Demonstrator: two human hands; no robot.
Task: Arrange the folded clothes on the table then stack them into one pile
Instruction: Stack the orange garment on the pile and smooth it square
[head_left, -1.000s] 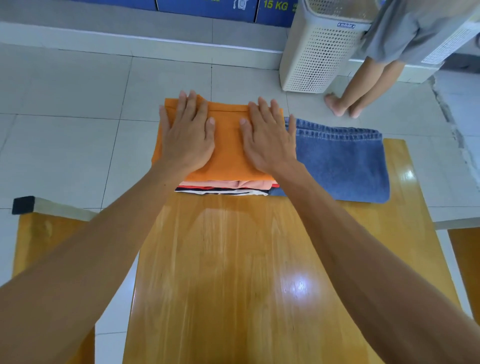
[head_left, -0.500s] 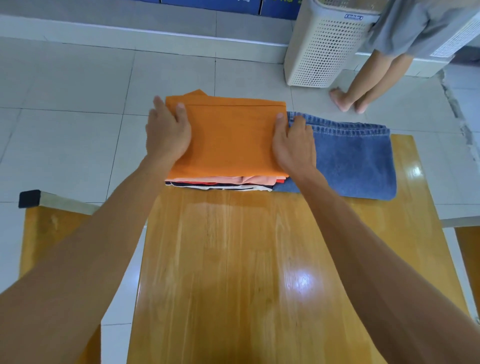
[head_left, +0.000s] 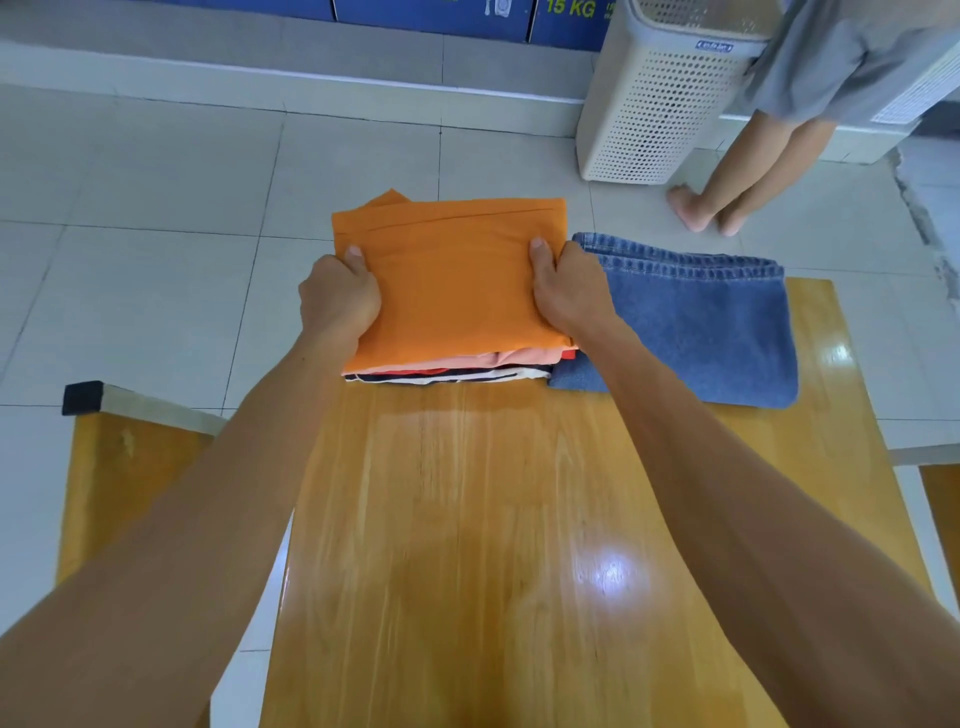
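A pile of folded clothes (head_left: 452, 275) with an orange garment on top sits at the far left end of the wooden table (head_left: 467, 545); pink, red and striped layers show at its near edge. My left hand (head_left: 340, 299) grips the pile's left side, thumb on top. My right hand (head_left: 569, 293) grips its right side the same way. Folded blue jeans (head_left: 696, 322) lie flat on the table right beside the pile, partly under my right wrist.
A white perforated laundry basket (head_left: 654, 109) stands on the tiled floor beyond the table. A person's bare legs (head_left: 737, 171) are beside it. Another wooden table (head_left: 130, 467) is at the left, and one edge shows at the right (head_left: 943, 499).
My hands went from lying flat on the orange top to sliding outward and closing on the pile's two sides. The pile's near edge looks slightly raised.
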